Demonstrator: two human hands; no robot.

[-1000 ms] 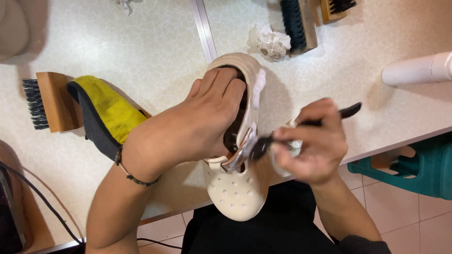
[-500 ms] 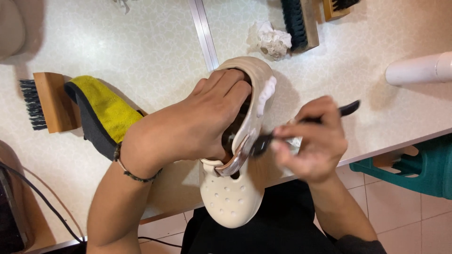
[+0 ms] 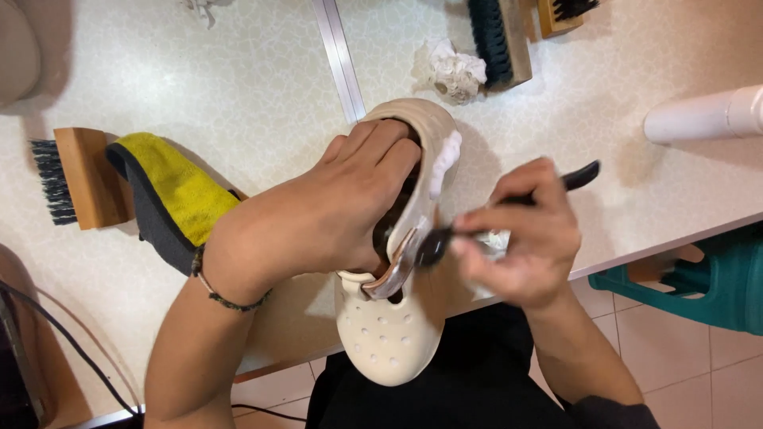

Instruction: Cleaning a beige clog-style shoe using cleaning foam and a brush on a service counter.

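A cream clog shoe (image 3: pixel 389 334) with holes in its toe lies on its side over the table's front edge. My left hand (image 3: pixel 334 210) reaches into its opening and grips it, fingers inside. White foam (image 3: pixel 443 163) runs along the clog's upper rim. My right hand (image 3: pixel 520 238) holds a small black-handled brush (image 3: pixel 433 245), its head pressed against the clog's side near the strap. A crumpled wipe shows under my right fingers.
A yellow and grey cloth (image 3: pixel 171 199) lies left beside a wooden brush (image 3: pixel 79 179). A crumpled tissue (image 3: pixel 457 73) and two more brushes (image 3: pixel 501 40) sit at the back. A white cylinder (image 3: pixel 703 115) lies right; a teal stool (image 3: pixel 699 286) stands below.
The clog has been tilted slightly, and my right hand has moved the brush a little along the shoe's side. My left hand keeps its grip.
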